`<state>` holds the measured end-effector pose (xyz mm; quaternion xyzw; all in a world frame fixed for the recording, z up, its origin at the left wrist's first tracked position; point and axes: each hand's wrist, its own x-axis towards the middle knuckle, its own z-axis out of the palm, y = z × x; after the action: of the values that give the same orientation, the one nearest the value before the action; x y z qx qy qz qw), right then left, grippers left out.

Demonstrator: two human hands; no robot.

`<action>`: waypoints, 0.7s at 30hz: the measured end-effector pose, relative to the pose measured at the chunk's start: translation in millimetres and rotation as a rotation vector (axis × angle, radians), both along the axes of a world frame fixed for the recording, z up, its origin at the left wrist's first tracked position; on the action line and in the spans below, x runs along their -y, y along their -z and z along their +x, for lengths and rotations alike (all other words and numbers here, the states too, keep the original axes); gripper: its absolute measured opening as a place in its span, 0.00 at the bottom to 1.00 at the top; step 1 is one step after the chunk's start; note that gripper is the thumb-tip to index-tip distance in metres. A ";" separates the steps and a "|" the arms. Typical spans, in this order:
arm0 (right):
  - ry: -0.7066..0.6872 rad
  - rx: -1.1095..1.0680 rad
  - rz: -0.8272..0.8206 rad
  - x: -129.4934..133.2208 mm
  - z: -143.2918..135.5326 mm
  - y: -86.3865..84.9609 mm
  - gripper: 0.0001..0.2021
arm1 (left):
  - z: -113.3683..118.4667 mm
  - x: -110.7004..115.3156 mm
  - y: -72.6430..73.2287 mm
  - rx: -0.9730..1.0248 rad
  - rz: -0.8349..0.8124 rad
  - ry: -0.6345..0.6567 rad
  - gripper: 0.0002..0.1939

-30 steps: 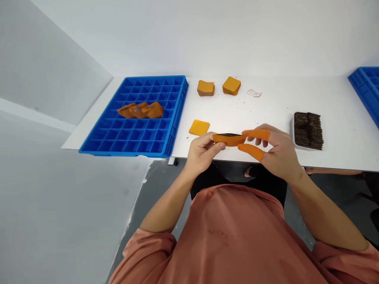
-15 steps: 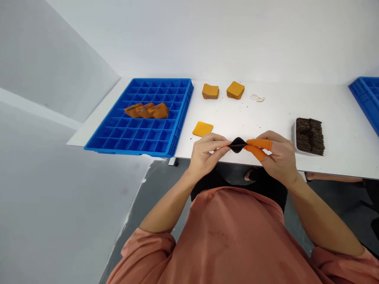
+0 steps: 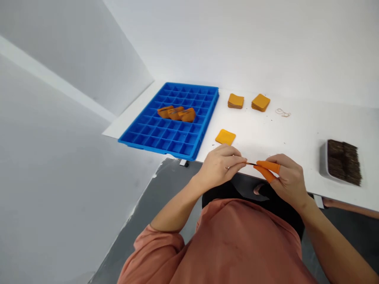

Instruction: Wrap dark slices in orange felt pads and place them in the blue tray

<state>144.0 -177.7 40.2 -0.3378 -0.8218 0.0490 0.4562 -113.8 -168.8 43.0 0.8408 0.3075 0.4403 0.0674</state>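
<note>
Between my hands, at the table's front edge, is a small thin piece (image 3: 251,163), dark and seen nearly edge-on. My left hand (image 3: 223,163) pinches its left end between bare fingertips. At its right end, my right hand (image 3: 286,175) pinches it with two fingers in orange finger covers. A single flat orange square (image 3: 225,137) lies just beyond my left hand. Farther back are two stacks of orange squares, one on the left (image 3: 235,101) and one on the right (image 3: 261,102).
A blue divided tray (image 3: 174,136) on the left bears several orange folded pieces (image 3: 177,113). Thin rubber bands (image 3: 283,113) lie behind my right hand. A white container (image 3: 325,157) full of dark brown pieces (image 3: 344,161) stands at the right. A wall rises behind the table.
The view has swung left, so the table things appear farther right. The dark piece between my hands, earlier showing a diamond-shaped face, now appears as a thin edge.
</note>
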 end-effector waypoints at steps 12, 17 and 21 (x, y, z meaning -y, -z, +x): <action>0.345 0.201 -0.027 9.8 38.6 91.9 0.13 | -278.7 -129.2 -52.3 0.014 -0.267 -1.036 0.10; 0.480 0.354 0.287 9.5 39.4 118.3 0.12 | -307.2 -168.0 -37.1 -0.128 -0.591 -0.993 0.13; 0.496 0.392 0.323 4.3 38.0 120.7 0.15 | -319.0 -176.2 -29.8 -0.070 -0.508 -0.997 0.16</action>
<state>182.0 -182.0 -80.5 -0.4535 -0.7839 -0.2594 0.3355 -432.8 7.4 72.8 0.5650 0.7663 0.3030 0.0412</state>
